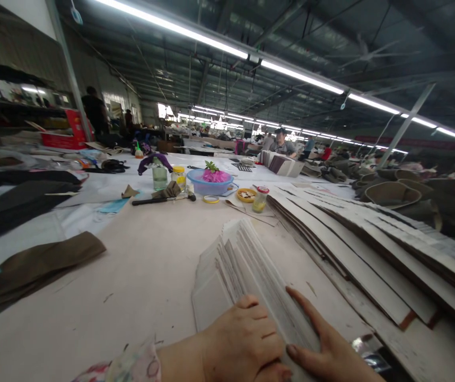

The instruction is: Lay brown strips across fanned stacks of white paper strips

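A thick stack of pale, thin sheets (257, 265) stands fanned on the table in front of me, its edges facing up. My left hand (243, 339) is closed over the near part of the stack, knuckles up and fingers curled. Against the right side of the same stack lies my right hand (326, 345), thumb and forefinger spread apart and touching the sheets. Both hands hide the stack's near end. What the sheets are made of is hard to tell.
Long layered strips with pale tops (347, 249) cover the table's right side. Dark brown fabric (40, 265) lies at left. Farther back are a blue basin (210, 185), a black-handled brush (164, 200), a red-lidded jar (260, 200) and a bottle (159, 176). A co-worker (283, 144) is beyond.
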### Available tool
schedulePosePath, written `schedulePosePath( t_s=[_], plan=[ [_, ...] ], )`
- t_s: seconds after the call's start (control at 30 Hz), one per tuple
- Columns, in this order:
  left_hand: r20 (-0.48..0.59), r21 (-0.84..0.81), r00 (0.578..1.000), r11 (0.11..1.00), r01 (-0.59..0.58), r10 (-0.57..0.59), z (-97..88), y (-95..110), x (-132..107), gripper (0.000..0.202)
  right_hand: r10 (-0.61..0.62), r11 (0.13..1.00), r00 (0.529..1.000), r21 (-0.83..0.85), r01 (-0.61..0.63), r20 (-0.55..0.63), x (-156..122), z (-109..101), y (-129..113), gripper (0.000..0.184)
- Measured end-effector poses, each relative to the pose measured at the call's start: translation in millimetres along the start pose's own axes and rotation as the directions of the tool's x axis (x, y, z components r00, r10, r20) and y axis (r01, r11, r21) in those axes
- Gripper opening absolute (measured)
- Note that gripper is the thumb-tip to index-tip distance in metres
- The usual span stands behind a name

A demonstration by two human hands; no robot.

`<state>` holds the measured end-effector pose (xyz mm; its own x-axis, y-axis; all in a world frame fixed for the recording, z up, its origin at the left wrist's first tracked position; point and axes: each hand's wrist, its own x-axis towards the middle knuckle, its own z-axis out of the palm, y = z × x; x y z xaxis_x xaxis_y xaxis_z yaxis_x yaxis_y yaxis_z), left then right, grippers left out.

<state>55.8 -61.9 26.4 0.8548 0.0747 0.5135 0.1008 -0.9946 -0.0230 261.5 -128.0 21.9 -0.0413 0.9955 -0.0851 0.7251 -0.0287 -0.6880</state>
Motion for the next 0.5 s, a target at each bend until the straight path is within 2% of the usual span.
schedulePosePath(
  t_s=[0.13, 0.27, 0.3, 0.37, 0.43, 0.5],
  plan=[
    [0.021, 0.011, 1.0, 1.0, 0.001, -0.001, 1.3, -1, 1, 0.034, 0.076, 0.99, 0.993, -0.114, -0.085, -0.087, -9, -40, 42, 0.082],
    [0.061, -0.016, 0.997, 0.999, 0.052, -0.051, 10.0, -3, 8, 0.036, 0.168, 0.953, 0.964, -0.216, -0.213, -0.208, -18, -74, 84, 0.076],
    [0.08, -0.018, 0.995, 0.998, 0.064, -0.063, 13.5, -3, 11, 0.037, 0.151, 0.943, 0.957, -0.256, -0.215, -0.248, -20, -78, 91, 0.073],
    [0.13, -0.014, 0.989, 0.997, 0.074, -0.072, 20.8, -4, 15, 0.038, 0.036, 0.911, 0.94, -0.376, -0.17, -0.34, -25, -77, 96, 0.067],
    [0.166, -0.002, 0.983, 0.997, 0.077, -0.076, 26.0, -2, 18, 0.037, -0.127, 0.858, 0.909, -0.504, -0.1, -0.396, -31, -68, 89, 0.064],
    [0.157, 0.011, 0.984, 0.996, 0.085, -0.086, 27.4, 2, 18, 0.035, -0.22, 0.823, 0.904, -0.568, -0.03, -0.367, -36, -53, 72, 0.057]
  ],
)
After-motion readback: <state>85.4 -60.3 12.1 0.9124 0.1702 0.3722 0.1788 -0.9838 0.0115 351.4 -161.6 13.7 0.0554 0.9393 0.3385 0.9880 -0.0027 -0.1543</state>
